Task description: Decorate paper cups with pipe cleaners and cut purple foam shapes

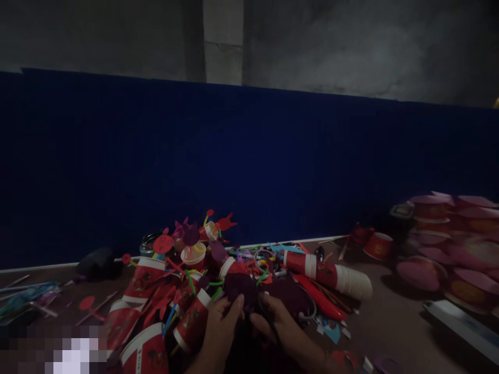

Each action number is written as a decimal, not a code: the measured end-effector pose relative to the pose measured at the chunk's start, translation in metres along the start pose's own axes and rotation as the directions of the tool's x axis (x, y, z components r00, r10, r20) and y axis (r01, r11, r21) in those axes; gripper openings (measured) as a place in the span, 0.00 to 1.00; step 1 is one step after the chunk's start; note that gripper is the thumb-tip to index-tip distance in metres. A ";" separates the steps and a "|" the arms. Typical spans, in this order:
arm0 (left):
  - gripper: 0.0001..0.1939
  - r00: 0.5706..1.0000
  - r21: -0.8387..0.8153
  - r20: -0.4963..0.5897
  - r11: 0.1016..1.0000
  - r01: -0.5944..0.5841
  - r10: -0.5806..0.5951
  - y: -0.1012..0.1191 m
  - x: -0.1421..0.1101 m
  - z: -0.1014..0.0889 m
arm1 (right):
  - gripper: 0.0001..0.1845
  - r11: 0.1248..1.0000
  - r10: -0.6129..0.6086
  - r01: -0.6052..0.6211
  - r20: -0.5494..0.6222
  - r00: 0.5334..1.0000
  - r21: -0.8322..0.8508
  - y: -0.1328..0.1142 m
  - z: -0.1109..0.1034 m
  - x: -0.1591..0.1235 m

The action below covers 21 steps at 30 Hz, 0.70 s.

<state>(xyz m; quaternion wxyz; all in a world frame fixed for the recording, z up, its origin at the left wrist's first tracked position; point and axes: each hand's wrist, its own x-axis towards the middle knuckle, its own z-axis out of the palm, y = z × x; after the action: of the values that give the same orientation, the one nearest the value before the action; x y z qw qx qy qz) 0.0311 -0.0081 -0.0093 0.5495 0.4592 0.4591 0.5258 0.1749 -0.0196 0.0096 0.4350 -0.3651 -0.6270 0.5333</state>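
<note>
Low in the middle of the dim view, my left hand (225,323) pinches a dark purple, rounded piece (238,286) that looks like cut paper. Opposite it, my right hand (281,323) is closed with curled fingers at the lower edge of the same dark piece; shadow hides its exact grip. Red paper cups (146,278) with coloured strips and paper shapes lie heaped to the left. A nested row of cups (343,280) rests on its side past my right hand, beside a long red item (322,298).
A blue panel (249,161) stands behind the brown surface (384,332). Blurred red and pink tubs (468,239) are piled at the right, near a pale box-like bar (463,324). Blue and purple scraps (35,301) lie at far left. A pixelated patch covers the lower left corner.
</note>
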 end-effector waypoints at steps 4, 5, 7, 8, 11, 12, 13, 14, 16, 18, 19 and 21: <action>0.22 1.000 0.008 -0.005 1.000 0.015 -0.015 -0.001 0.001 0.000 | 0.21 1.000 0.015 -0.015 -0.005 1.000 -0.018 0.007 0.000 0.001; 0.23 1.000 0.004 -0.006 1.000 0.015 -0.015 -0.001 0.001 0.000 | 0.20 0.999 0.014 -0.014 -0.008 1.000 -0.029 0.007 0.000 0.001; 0.23 1.000 -0.003 0.003 1.000 0.015 -0.015 0.000 0.000 0.001 | 0.20 0.999 0.018 -0.018 -0.007 1.000 -0.041 0.005 0.000 0.000; 0.23 1.000 -0.003 0.006 1.000 0.017 -0.017 0.000 -0.001 0.001 | 0.19 0.999 0.021 -0.021 -0.004 1.000 -0.040 0.003 0.000 0.000; 0.23 1.000 0.009 -0.007 1.000 0.019 -0.019 0.000 -0.001 0.001 | 0.19 0.998 0.028 -0.029 -0.012 1.000 -0.048 0.001 0.000 0.000; 0.23 1.000 0.012 -0.010 1.000 0.013 -0.013 0.000 0.000 0.001 | 0.18 0.998 0.030 -0.031 -0.019 0.999 -0.055 0.002 0.000 0.000; 0.22 1.000 0.010 -0.008 1.000 0.004 -0.004 -0.002 0.001 0.000 | 0.18 0.997 0.031 -0.033 -0.028 0.999 -0.063 0.004 -0.001 0.000; 0.22 1.000 0.004 -0.003 1.000 -0.004 0.004 -0.003 0.001 0.000 | 0.18 0.997 0.032 -0.034 -0.036 0.999 -0.070 0.006 -0.001 0.001; 0.22 1.000 -0.012 0.012 1.000 -0.010 0.010 -0.006 0.003 -0.001 | 0.18 0.996 0.039 -0.042 -0.048 0.998 -0.073 0.010 -0.001 0.001; 0.22 1.000 -0.029 0.019 1.000 -0.002 0.003 -0.007 0.003 -0.001 | 0.17 0.996 0.056 -0.059 -0.058 0.997 -0.061 0.012 -0.001 0.001; 0.22 1.000 -0.034 0.019 0.999 0.002 -0.001 -0.006 0.003 -0.001 | 0.17 0.996 0.065 -0.068 -0.061 0.996 -0.053 0.012 -0.001 0.001; 0.22 1.000 -0.030 0.001 1.000 -0.003 0.003 -0.003 0.001 0.000 | 0.17 0.996 0.073 -0.076 -0.064 0.995 -0.038 0.010 -0.001 0.001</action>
<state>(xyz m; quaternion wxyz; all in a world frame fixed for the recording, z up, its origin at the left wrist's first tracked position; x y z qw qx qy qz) 0.0320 -0.0070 -0.0127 0.5559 0.4518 0.4501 0.5331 0.1753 -0.0170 -0.0003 0.4269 -0.4134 -0.6096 0.5246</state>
